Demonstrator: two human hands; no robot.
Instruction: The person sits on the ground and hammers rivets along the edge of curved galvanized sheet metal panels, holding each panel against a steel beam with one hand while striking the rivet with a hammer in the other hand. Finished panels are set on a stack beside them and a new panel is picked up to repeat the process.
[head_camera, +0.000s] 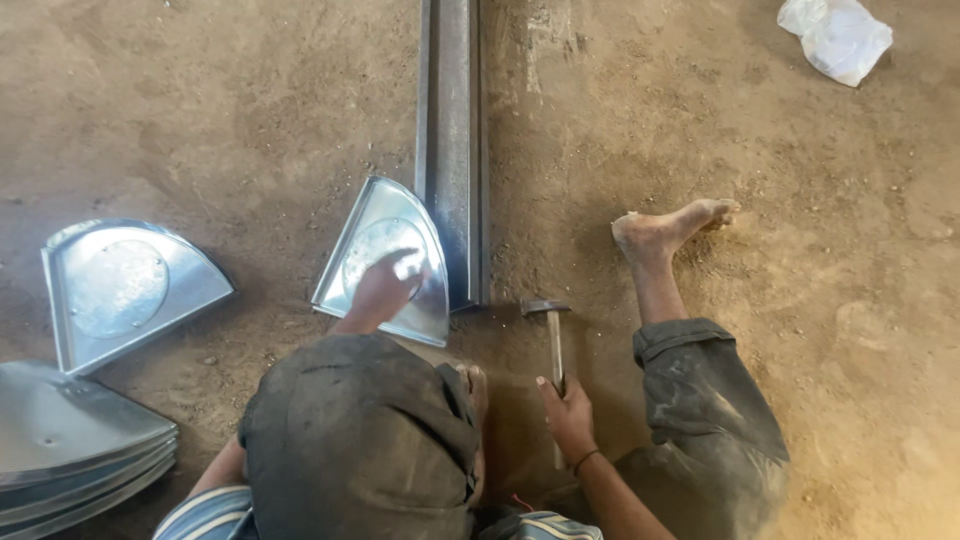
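Seen from the head camera, both hands are busy on the dirt floor (800, 300). Left hand (385, 285) presses flat, fingers spread, on a quarter-round sheet-metal piece (375, 225), pinning it against the long steel rail (452, 150), apparently as an anvil. Right hand (567, 405) is clenched around the handle of a hammer (548, 312), whose head hovers just beside the rail's near end. Similar finished pieces (120, 290) lie stacked at the left, well apart.
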